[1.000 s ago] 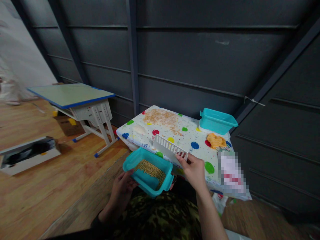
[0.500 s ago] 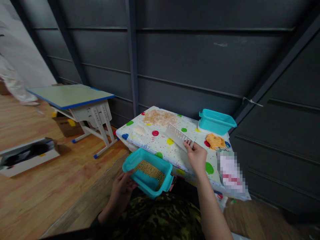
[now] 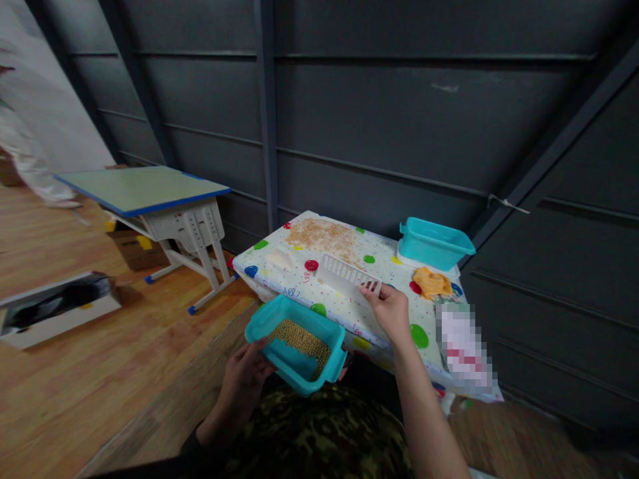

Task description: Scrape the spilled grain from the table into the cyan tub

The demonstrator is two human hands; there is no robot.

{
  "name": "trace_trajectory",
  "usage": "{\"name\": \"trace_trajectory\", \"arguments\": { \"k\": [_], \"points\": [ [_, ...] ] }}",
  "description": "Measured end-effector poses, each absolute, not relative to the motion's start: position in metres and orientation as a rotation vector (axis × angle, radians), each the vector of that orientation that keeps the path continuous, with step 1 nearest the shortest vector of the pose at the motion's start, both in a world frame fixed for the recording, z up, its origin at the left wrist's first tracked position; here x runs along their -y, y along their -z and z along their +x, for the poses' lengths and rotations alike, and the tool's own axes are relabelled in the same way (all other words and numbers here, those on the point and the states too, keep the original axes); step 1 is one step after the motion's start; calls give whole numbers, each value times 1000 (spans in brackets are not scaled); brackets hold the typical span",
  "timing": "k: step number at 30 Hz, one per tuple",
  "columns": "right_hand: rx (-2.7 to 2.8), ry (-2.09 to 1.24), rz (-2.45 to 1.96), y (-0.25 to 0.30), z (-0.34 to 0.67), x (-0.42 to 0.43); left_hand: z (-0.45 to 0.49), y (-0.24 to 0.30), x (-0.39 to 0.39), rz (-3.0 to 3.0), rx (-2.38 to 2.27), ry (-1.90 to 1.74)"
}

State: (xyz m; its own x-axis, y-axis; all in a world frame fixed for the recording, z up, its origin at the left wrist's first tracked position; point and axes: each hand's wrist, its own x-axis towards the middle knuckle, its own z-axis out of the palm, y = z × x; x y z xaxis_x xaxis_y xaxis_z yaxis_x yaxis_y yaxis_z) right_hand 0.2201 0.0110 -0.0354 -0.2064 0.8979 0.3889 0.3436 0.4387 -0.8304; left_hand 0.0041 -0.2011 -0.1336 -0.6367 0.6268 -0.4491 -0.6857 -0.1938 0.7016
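My left hand [image 3: 243, 367] grips the near-left side of a teal plastic bin [image 3: 298, 372], held tilted at the table's front edge. Yellow beans [image 3: 303, 339] lie across the bin's inside. My right hand [image 3: 392, 314] pinches the right end of a white slotted plastic piece [image 3: 344, 274], long and narrow, just over or on the spotted tablecloth [image 3: 377, 326]; contact cannot be made out. Beyond it, beans mixed with pale grains [image 3: 322, 236] are spread over the cloth. A small whitish heap [image 3: 279, 259] sits left of the slotted piece.
A second teal bin [image 3: 435, 246] stands at the table's back right, with a crumpled orange cloth [image 3: 432, 283] and a blurred-out packet [image 3: 464, 349] nearer me. A desk [image 3: 144, 189] and an open box [image 3: 60, 309] are left. A dark panelled wall [image 3: 374, 120] rises behind.
My right hand has shifted the slotted piece slightly left and turned it, so its slots show more. My left hand and the bin of beans have stayed about where they were.
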Motion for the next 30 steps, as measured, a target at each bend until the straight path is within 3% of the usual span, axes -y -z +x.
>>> {"name": "trace_trajectory", "arguments": {
  "k": [20, 30],
  "points": [
    [1789, -934, -958, 32, 234, 45, 5, 131, 202, -23, -1184, -1928],
    [1612, -257, -1323, 26, 264, -30, 1, 145, 201, -35, -1161, -1941]
  ]
}}
